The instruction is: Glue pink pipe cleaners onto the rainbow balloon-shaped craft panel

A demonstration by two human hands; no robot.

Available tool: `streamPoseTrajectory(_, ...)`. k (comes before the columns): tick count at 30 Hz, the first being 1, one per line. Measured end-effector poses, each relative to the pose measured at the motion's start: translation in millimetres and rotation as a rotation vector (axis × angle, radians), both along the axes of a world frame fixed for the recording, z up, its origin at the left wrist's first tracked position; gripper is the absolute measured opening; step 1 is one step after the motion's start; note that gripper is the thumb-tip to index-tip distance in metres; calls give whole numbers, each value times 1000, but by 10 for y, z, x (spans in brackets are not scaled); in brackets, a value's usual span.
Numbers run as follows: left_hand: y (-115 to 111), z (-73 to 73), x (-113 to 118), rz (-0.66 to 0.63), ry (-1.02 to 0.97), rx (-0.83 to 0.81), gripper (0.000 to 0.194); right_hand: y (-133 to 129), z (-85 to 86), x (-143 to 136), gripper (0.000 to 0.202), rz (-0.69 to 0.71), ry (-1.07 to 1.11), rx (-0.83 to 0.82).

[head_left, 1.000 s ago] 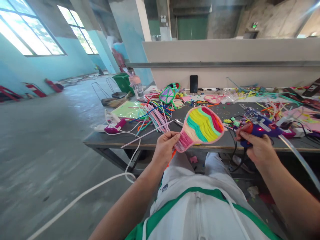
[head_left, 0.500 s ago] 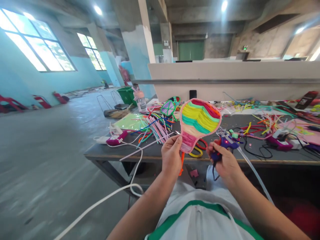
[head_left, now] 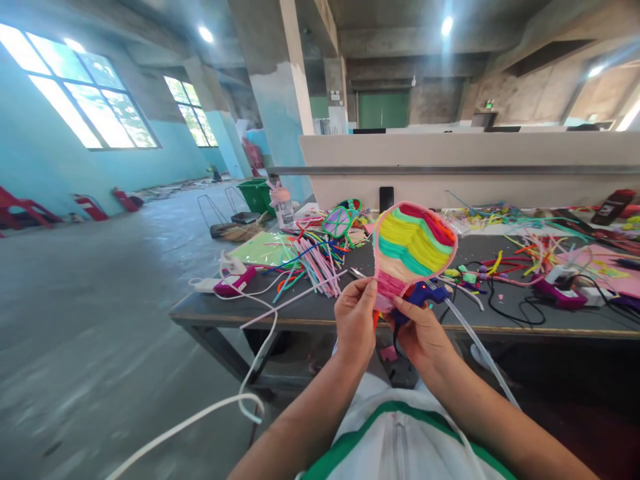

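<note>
Between the fingers of my left hand [head_left: 356,319] is the lower left edge of a balloon-shaped craft piece [head_left: 414,243], striped in red, yellow, green, cream and pink with a pink outline. A blue glue gun [head_left: 429,293] is gripped in my right hand [head_left: 421,333], a clear glue stick jutting from its back. My right thumb touches the lower right edge of the piece. The gun's nozzle is hidden behind the piece. Below my left fingers a bit of orange shows.
Pink and white pipe cleaners [head_left: 317,263] lie on the dark table [head_left: 200,308] at left, near a purple power strip [head_left: 235,281] and a bottle [head_left: 283,205]. A black phone [head_left: 387,199] leans on the divider. At right are scattered craft scraps and a black cord [head_left: 517,319].
My right hand has moved left with the glue gun, bringing it behind the lower part of the craft piece. My left hand and the piece have shifted slightly right.
</note>
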State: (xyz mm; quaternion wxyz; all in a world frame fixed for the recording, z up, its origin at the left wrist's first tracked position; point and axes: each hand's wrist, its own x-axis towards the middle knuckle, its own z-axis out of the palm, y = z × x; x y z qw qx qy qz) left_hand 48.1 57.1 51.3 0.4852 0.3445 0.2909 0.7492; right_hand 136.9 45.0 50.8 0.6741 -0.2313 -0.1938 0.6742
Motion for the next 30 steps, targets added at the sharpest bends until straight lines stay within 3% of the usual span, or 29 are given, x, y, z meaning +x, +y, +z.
streamPoseTrajectory(12, -4, -187, 40, -5, 53, 14, 19, -3, -73, 29, 59, 1, 5, -57)
streamPoseTrajectory(25, -97, -125, 24, -135, -24, -52, 22, -32, -165, 79, 61, -43, -49, -59)
streamPoseTrajectory(30, -104, -139, -35, -199, 34, -46, 21, -44, -152, 106, 60, -72, -46, -50)
